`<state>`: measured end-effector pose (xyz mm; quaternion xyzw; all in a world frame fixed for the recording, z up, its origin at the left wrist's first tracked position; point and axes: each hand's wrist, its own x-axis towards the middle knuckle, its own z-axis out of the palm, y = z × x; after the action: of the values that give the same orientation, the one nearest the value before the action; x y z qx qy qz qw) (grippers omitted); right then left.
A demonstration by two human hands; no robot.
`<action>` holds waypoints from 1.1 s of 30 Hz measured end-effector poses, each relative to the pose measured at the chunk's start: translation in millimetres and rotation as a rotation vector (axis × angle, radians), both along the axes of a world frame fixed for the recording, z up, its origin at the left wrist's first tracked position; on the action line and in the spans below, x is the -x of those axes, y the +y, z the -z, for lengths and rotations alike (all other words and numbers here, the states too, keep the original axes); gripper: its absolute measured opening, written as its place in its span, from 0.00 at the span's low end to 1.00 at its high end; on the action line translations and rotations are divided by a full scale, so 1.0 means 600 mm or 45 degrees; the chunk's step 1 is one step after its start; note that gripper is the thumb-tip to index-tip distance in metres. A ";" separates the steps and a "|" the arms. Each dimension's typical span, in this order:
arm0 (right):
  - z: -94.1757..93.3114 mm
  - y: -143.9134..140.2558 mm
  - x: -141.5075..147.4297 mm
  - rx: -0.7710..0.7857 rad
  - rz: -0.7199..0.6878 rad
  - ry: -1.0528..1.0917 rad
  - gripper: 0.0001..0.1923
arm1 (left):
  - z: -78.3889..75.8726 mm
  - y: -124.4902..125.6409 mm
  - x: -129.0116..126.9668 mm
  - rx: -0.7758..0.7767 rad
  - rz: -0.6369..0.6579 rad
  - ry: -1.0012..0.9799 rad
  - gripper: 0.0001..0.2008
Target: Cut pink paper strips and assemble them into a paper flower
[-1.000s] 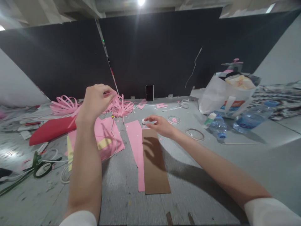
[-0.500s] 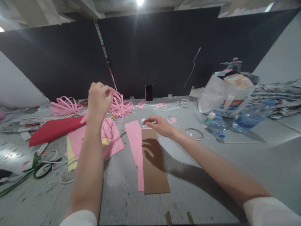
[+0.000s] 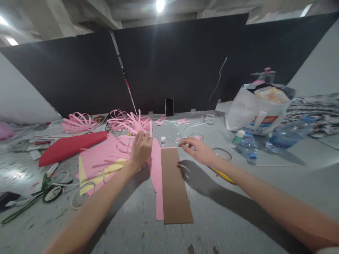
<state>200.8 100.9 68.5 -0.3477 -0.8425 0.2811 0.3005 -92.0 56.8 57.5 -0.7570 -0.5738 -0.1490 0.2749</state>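
My left hand (image 3: 140,150) is low over the table at the left edge of a long pink paper strip (image 3: 156,173). Its fingers are closed on a pink cut-paper piece (image 3: 150,129) whose strips stick up beside the pink fringed flower (image 3: 131,122). My right hand (image 3: 197,150) hovers just past the top right corner of the brown cardboard strip (image 3: 174,183), fingers loosely bent and apart, nothing seen in it. A small white cap (image 3: 163,139) stands on the table between the two hands.
A red paper roll (image 3: 71,146), pink and yellow sheets (image 3: 103,158), green scissors (image 3: 50,190) and tape rings (image 3: 82,197) lie left. Right are a tape ring (image 3: 222,153), water bottles (image 3: 246,144), a white bag (image 3: 254,109). A phone (image 3: 169,107) leans on the back wall.
My left hand dropped from head height to the table with the pink piece. My right hand left the white cap and slid right. The camera tilted slightly.
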 end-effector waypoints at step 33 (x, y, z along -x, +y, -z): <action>0.132 -0.028 -0.061 -0.384 -0.158 -0.276 0.13 | 0.117 -0.020 0.024 0.214 -0.065 -0.477 0.11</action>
<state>237.3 84.0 -10.8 -0.2746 -0.9223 0.1306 0.2387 -106.2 45.0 -12.7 -0.7215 -0.6443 -0.2318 0.1028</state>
